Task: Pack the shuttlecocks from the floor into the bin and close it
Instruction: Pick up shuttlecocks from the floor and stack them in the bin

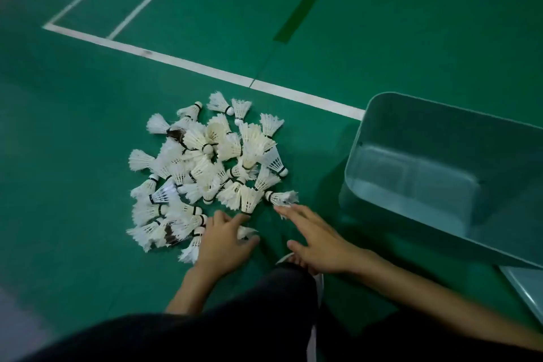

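A heap of several white feather shuttlecocks (205,167) lies on the green court floor. My left hand (223,241) rests at the heap's near edge, its fingers curled over one shuttlecock (245,232) whose feathers stick out to the right. My right hand (317,238) reaches forward with straight fingers, its fingertips just short of a shuttlecock (280,197) at the heap's right edge. The pale grey-green plastic bin (382,132) stands open and bare inside to the right of the heap.
White court lines (182,63) run across the floor behind the heap. A flat pale panel (526,288), maybe the bin's lid, lies at the right edge below the bin. My dark-clad knees (264,317) fill the bottom of the view.
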Available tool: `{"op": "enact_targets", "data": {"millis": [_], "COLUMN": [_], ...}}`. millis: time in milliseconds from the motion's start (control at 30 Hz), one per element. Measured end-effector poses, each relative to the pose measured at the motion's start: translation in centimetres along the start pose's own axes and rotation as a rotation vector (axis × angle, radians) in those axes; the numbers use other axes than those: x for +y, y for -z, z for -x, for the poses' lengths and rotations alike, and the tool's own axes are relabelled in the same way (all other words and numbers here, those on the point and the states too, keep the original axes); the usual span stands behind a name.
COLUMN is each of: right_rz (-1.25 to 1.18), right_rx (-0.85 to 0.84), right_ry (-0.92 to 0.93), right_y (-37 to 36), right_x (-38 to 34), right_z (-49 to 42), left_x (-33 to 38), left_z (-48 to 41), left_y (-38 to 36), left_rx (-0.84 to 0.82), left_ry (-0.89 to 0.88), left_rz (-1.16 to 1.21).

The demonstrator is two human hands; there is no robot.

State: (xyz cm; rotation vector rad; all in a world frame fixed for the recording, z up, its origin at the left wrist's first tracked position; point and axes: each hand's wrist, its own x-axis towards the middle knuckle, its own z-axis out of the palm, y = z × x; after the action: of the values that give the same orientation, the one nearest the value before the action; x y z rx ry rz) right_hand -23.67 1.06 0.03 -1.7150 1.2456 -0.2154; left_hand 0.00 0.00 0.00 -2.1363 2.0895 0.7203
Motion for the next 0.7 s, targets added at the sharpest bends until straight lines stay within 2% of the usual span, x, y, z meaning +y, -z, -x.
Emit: {"op": "enact_targets", "data": {"millis": [67, 133, 267, 400, 533, 600, 700], "right_rz": [0.029, 0.041, 0.061, 0.022, -0.136, -0.147, -0.142], "right_rx": [-0.027, -0.045, 0.027, 0.065, 0.098, 0.074, 0.035], "right_ry": [-0.033, -0.079, -0.127, -0.163, -0.14, -0.102, -0.149], "right_y": [-0.3, -0.8, -0.3, -0.1, -0.2, -0.2, -0.2], "right_x": [0.0, 0.1, 0.5, 0.9, 1.2, 1.0, 0.0], "right_z": [-1.4, -2.4, -3.4, -2.9, -2.6, -3.0, -4.1], "left_x": [-0.1, -0.5, -1.6, -2.4, -1.8, -1.2, -0.6], "left_z": [0.2, 0.4, -0.9, -1.4, -1.6, -2.0, -3.2], "left_y": [-0.2, -0.6, -1.0, -1.1, -0.5, -0.2, -0.4], "left_rx": [-0.217, -0.308, -0.164, 0.004, 0.078, 0.033, -0.107], "left_ry": [-0.051, -0.092, -0.132, -0.128, -0.1, -0.078, -0.078], "left_rz": [-0.08, -0.123, -0.212, -0.131, -0.016, 0.032, 0.113]}}
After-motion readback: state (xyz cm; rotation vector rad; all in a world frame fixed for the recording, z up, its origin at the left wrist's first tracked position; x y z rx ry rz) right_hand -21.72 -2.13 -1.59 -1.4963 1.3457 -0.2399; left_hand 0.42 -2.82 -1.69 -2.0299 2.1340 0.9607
